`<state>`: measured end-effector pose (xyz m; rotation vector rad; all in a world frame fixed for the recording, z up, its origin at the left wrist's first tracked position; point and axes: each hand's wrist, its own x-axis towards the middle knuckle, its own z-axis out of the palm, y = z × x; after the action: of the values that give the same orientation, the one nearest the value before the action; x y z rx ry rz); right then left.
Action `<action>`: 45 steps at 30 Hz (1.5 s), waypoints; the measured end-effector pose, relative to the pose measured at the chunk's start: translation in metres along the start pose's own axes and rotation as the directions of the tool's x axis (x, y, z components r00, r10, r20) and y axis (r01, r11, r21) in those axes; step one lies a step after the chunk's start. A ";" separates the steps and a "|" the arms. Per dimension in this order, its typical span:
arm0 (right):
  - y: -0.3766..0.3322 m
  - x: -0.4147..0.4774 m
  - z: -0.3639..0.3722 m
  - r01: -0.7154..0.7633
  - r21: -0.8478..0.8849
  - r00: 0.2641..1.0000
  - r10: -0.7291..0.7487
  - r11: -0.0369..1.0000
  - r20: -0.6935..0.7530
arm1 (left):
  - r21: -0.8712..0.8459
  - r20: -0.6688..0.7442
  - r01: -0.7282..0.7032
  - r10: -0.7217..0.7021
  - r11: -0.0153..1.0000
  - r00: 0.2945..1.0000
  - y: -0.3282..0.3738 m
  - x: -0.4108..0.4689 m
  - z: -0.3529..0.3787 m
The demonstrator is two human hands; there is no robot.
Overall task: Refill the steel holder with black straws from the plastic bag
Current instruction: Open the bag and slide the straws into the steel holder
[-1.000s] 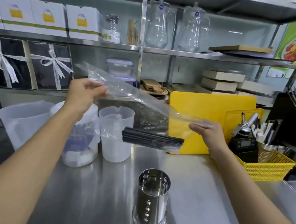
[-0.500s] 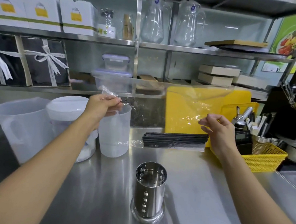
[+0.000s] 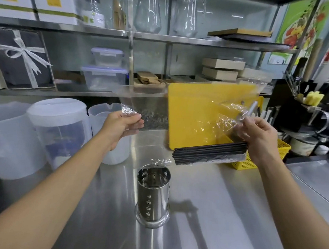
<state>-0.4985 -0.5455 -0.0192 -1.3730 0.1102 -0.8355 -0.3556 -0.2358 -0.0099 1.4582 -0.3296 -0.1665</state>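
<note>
A clear plastic bag [image 3: 204, 119] hangs stretched between my two hands above the steel counter. My left hand [image 3: 122, 124] pinches its left corner. My right hand [image 3: 257, 134] grips its right side. A bundle of black straws [image 3: 210, 153] lies level in the bottom of the bag, at its right end, just under my right hand. The perforated steel holder [image 3: 152, 194] stands upright on the counter below and between my hands, with nothing visible inside it.
Translucent plastic jugs [image 3: 57, 129] stand at the left of the counter [image 3: 221, 214]. A yellow cutting board [image 3: 195, 110] leans at the back, with a yellow basket [image 3: 253, 161] of utensils to its right. Shelves with boxes and glass pitchers rise behind.
The bag has shifted to the right and the straws have slid toward its right end. Both hands moved rightward with it, keeping their grip.
</note>
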 end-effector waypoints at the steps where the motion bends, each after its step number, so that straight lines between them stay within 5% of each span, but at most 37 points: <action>1: -0.001 -0.002 -0.005 0.006 -0.003 1.000 -0.006 1.000 -0.005 | -0.005 0.005 0.001 0.000 1.000 1.000 -0.002 -0.002 0.004; 12: -0.014 -0.020 -0.031 0.021 -0.069 0.998 -0.025 0.997 -0.056 | -0.019 0.008 0.000 0.001 1.000 1.000 -0.024 -0.017 0.027; 22: -0.021 -0.028 -0.028 0.029 -0.077 0.999 -0.032 0.997 -0.037 | 0.191 -0.126 0.142 -0.119 0.971 0.985 -0.023 -0.021 0.026; 25: -0.023 -0.030 -0.028 0.036 -0.079 0.998 -0.039 0.996 -0.044 | 0.459 -0.180 -0.013 0.108 0.888 0.978 -0.010 -0.025 0.028; 28: -0.024 -0.030 -0.022 0.036 -0.063 0.999 -0.038 0.997 -0.028 | 0.751 -0.092 -0.256 0.481 0.608 0.872 0.009 -0.042 0.044; 30: -0.021 -0.030 -0.020 0.035 -0.075 0.999 -0.036 0.997 -0.021 | 0.811 0.058 -0.403 0.627 0.424 0.776 0.020 -0.053 0.061; 33: -0.017 -0.030 -0.020 0.030 -0.082 0.999 -0.031 0.996 -0.012 | 0.798 0.225 -0.529 0.671 0.290 0.707 0.036 -0.054 0.084; 41: -0.017 -0.029 -0.020 0.048 -0.069 0.999 -0.048 0.996 0.001 | 0.768 0.401 -0.574 0.486 0.283 0.776 0.045 -0.024 0.132; 45: -0.016 -0.030 -0.025 0.067 -0.102 0.998 -0.067 0.992 0.003 | 0.708 0.383 -0.583 0.478 0.398 0.791 0.044 -0.021 0.139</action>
<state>-0.5404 -0.5474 -0.0232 -1.4794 0.1092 -0.8967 -0.4232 -0.3559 0.0417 2.1640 -1.0794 0.5157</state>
